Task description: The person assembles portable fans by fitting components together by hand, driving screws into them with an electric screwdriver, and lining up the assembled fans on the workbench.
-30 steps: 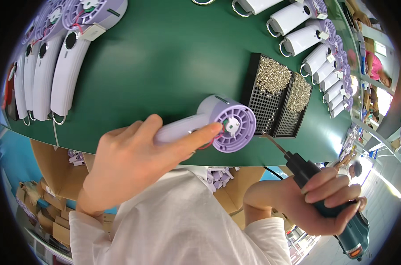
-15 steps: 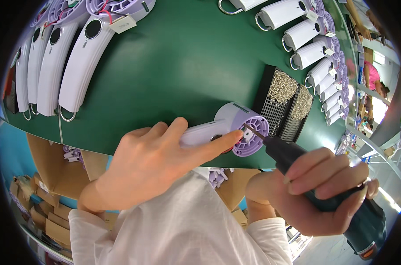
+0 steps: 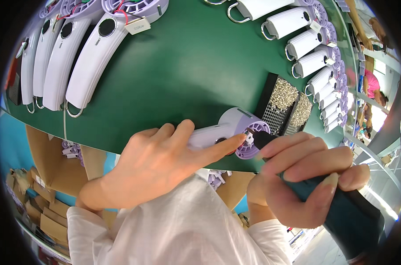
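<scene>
A white and lavender handheld fan (image 3: 232, 117) lies on the green table near its front edge. Its round grille end faces right. My left hand (image 3: 154, 163) is closed over the fan's handle, and the index finger reaches to the inside of the round end. In my right hand (image 3: 304, 176) is a dark electric screwdriver (image 3: 352, 216), gripped round its body. Its bit points left into the fan's round opening, close to my left index fingertip. The very tip of the bit is too small to make out.
A black two-part tray (image 3: 268, 95) full of small metal screws sits just behind the fan. Several white fans (image 3: 94, 66) with loose wires and tags stand at the left. More fans (image 3: 288, 22) line the right edge. Cardboard boxes (image 3: 54, 168) are below the table.
My right hand and the screwdriver have moved left and up, bringing the bit deeper into the fan's round end. My left hand keeps its hold. The whole view has shifted slightly.
</scene>
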Demonstrator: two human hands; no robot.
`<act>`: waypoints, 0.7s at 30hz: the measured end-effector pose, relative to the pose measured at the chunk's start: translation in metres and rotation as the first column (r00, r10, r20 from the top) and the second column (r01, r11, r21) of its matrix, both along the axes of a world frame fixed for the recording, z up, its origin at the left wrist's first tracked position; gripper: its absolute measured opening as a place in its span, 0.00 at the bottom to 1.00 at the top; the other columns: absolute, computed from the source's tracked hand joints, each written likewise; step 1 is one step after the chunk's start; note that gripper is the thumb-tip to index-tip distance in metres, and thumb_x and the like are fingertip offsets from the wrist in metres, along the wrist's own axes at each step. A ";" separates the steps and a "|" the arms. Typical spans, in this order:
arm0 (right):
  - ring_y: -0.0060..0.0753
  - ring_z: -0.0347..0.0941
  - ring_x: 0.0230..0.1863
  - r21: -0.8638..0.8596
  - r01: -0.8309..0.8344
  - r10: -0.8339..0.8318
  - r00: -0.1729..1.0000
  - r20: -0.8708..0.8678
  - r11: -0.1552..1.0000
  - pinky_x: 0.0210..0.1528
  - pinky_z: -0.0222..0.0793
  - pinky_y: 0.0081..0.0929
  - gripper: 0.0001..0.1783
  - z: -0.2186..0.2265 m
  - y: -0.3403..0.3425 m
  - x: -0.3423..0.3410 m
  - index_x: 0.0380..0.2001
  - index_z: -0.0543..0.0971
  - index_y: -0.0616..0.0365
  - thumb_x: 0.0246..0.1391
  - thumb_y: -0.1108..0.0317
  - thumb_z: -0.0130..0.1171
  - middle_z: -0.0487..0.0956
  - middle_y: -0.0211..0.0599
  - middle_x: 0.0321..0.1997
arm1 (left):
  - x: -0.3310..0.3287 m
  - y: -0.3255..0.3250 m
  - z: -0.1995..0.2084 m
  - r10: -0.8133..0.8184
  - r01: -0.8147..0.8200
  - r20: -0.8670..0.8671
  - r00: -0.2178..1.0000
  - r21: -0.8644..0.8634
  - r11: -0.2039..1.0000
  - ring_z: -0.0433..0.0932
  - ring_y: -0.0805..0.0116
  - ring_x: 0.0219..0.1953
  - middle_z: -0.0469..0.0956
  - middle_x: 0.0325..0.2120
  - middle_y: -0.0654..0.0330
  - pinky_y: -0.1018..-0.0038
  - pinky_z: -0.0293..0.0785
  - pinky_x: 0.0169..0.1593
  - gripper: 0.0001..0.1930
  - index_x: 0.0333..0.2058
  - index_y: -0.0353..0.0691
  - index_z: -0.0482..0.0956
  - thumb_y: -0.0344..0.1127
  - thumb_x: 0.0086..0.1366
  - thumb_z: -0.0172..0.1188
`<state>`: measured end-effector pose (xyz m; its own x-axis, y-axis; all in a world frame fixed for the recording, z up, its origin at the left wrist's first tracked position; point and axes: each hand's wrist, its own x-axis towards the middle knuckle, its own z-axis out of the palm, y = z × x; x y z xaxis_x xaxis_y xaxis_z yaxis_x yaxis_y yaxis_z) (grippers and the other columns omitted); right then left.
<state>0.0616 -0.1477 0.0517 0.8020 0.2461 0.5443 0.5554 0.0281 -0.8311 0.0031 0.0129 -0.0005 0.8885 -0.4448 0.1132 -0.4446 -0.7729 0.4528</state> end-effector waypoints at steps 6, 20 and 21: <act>0.25 0.58 0.07 0.273 0.041 -0.094 0.979 0.183 0.961 0.10 0.62 0.21 0.15 0.018 -0.017 -0.013 0.40 0.64 0.63 0.56 0.62 0.46 0.63 0.30 0.18 | 0.005 -0.005 0.007 -0.031 0.033 -0.055 0.998 0.037 0.999 0.64 0.74 0.16 0.55 0.18 0.65 0.78 0.66 0.17 0.31 0.51 0.68 0.74 0.38 0.44 0.65; 0.23 0.53 0.09 0.218 0.749 -0.754 0.653 -0.078 0.626 0.11 0.53 0.21 0.07 -0.005 -0.133 -0.011 0.27 0.63 0.56 0.52 0.65 0.44 0.59 0.31 0.17 | 0.023 -0.019 0.002 0.068 -0.085 -0.158 0.985 -0.101 0.991 0.65 0.67 0.16 0.64 0.20 0.63 0.72 0.65 0.21 0.30 0.49 0.61 0.77 0.38 0.42 0.68; 0.23 0.53 0.08 0.198 0.762 -0.770 0.636 -0.050 0.617 0.11 0.53 0.21 0.06 -0.007 -0.138 -0.011 0.28 0.63 0.56 0.52 0.66 0.45 0.60 0.31 0.17 | 0.022 -0.020 0.001 0.087 -0.108 -0.160 0.983 -0.122 0.987 0.65 0.67 0.17 0.66 0.20 0.63 0.72 0.65 0.21 0.30 0.49 0.59 0.77 0.38 0.41 0.68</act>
<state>0.0510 -0.2859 0.0446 0.6318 -0.5550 0.5412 0.4753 -0.2741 -0.8360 0.0254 -0.0068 0.0005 0.9381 -0.3457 0.0229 -0.2873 -0.7392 0.6091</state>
